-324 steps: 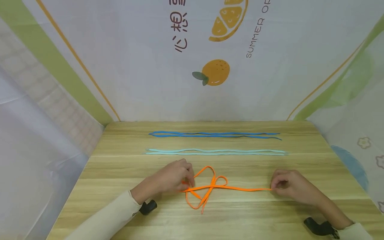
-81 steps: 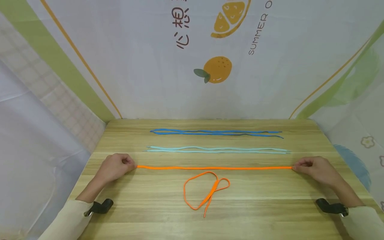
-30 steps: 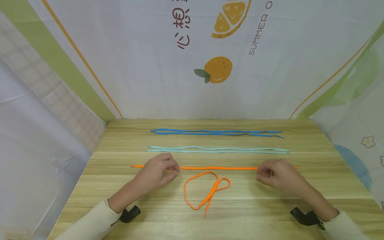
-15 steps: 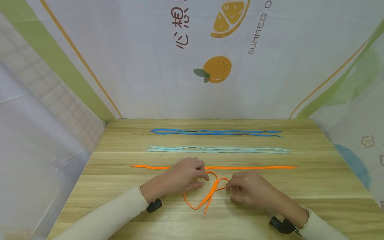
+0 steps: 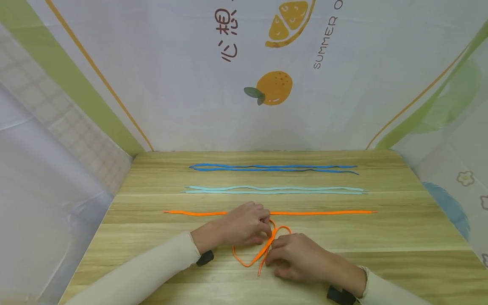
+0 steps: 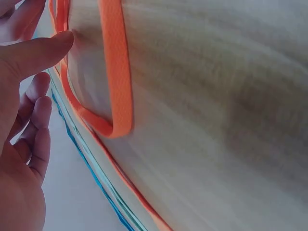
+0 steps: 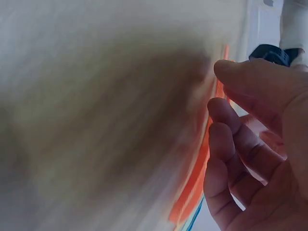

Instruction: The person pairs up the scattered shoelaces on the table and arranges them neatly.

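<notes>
A looped orange shoelace point(image 5: 248, 265) lies on the table, its strands crossing near the middle. My left hand point(image 5: 244, 224) reaches over its left loop with thumb and fingers apart; in the left wrist view the thumb point(image 6: 48, 50) is close to the strands. On the other side, my right hand point(image 5: 301, 256) is beside the crossing, fingers bent loosely. The right wrist view shows a gap between thumb and fingers point(image 7: 224, 137), with orange lace point(image 7: 192, 187) behind them. Neither hand visibly grips the lace. Behind the hands a second orange shoelace point(image 5: 320, 213) lies straight, partly hidden by the left hand.
Farther back lie two light-teal shoelaces point(image 5: 305, 192) side by side, and beyond them blue shoelaces point(image 5: 267, 170). The wooden table point(image 5: 400, 237) meets a printed cloth point(image 5: 190, 106) at its far edge. Each wrist wears a black camera mount point(image 5: 340, 295).
Earlier the hands pulled one orange shoelace straight and laid it below the teal pair. Since then they have let go and moved inward and nearer, to the looped orange shoelace.
</notes>
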